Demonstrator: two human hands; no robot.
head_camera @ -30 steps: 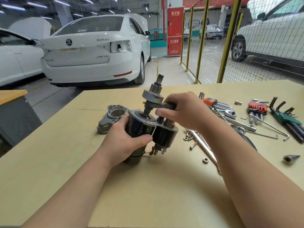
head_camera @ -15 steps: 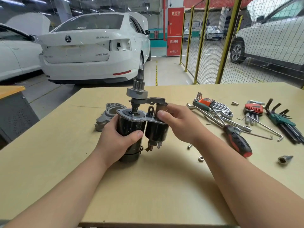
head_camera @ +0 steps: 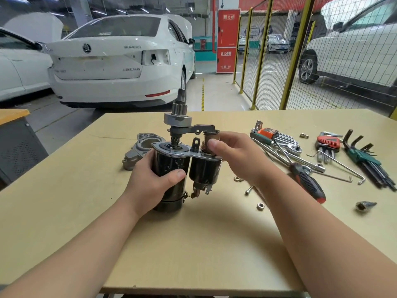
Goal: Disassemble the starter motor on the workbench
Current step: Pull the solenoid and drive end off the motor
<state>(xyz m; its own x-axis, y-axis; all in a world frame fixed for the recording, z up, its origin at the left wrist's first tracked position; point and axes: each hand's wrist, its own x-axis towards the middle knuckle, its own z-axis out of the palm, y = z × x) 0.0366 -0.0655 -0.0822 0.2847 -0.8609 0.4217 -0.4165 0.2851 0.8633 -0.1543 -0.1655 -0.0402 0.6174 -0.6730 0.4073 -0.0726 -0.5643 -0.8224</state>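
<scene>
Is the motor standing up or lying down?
Standing up. The starter motor rests on its bottom end on the workbench, gear shaft pointing upward.

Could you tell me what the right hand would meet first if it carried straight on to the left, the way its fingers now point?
The right hand already pinches the solenoid plunger; just beyond it stands the drive pinion shaft, probably next, though depth is unclear.
</scene>
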